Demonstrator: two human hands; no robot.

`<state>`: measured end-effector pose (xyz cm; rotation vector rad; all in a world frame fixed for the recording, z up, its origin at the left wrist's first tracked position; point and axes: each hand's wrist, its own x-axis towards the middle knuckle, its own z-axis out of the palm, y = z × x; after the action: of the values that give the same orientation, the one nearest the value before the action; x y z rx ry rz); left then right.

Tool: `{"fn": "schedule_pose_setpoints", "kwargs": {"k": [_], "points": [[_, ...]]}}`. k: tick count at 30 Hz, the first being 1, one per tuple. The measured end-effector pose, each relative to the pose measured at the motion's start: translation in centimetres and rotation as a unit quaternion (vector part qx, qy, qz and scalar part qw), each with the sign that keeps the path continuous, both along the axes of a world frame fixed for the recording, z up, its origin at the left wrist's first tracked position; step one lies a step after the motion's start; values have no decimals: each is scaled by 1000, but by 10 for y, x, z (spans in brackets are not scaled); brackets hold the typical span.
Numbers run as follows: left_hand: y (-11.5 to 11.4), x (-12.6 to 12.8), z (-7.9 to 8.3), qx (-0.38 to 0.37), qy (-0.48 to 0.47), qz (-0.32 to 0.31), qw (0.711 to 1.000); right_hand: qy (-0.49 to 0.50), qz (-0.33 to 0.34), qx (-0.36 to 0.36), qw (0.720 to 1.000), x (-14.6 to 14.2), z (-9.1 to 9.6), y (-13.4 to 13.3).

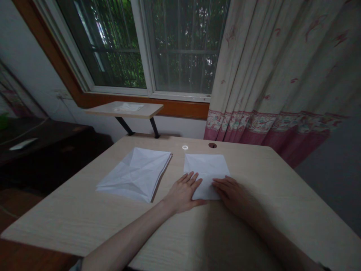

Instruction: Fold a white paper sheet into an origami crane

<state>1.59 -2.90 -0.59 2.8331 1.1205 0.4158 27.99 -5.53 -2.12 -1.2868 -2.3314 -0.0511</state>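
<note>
A white sheet (207, 165), paper or thin cloth with crease lines, lies flat on the wooden desk (169, 241). My left hand (184, 192) rests on its left side, fingers spread and thumb stretched along the near edge. Over the right side lies my right hand (231, 192), palm down with its fingers stretched out. Both hands touch the sheet without gripping it, and they cover parts of its side edges. To the left is a stack of larger creased white sheets (138, 173), apart from my left hand.
A small raised shelf (104, 109) on black legs stands at the desk's back left, bearing a crumpled white piece (128, 107). Near the back edge are a white ring (185, 147) and a brown round cable hole (212, 145). A curtain (254, 124) hangs behind the right side.
</note>
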Motion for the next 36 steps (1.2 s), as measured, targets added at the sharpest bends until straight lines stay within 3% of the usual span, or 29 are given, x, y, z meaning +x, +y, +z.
{"fn": "schedule_pose_setpoints", "kwargs": {"k": [7, 15, 23, 29, 36], "points": [[3, -1, -1, 9, -13, -7, 1000, 9, -2, -15, 1000, -4, 7, -3], [0, 1, 10, -9, -50, -46, 998, 25, 8, -22, 999, -7, 9, -4], [-1, 4, 12, -23, -68, -49, 996, -12, -3, -25, 1000, -2, 9, -8], [2, 4, 7, 3, -105, -2, 994, 17, -6, -27, 999, -3, 10, -7], [5, 3, 4, -8, -139, 56, 989, 108, -65, 22, 992, 1, 1, -2]]}}
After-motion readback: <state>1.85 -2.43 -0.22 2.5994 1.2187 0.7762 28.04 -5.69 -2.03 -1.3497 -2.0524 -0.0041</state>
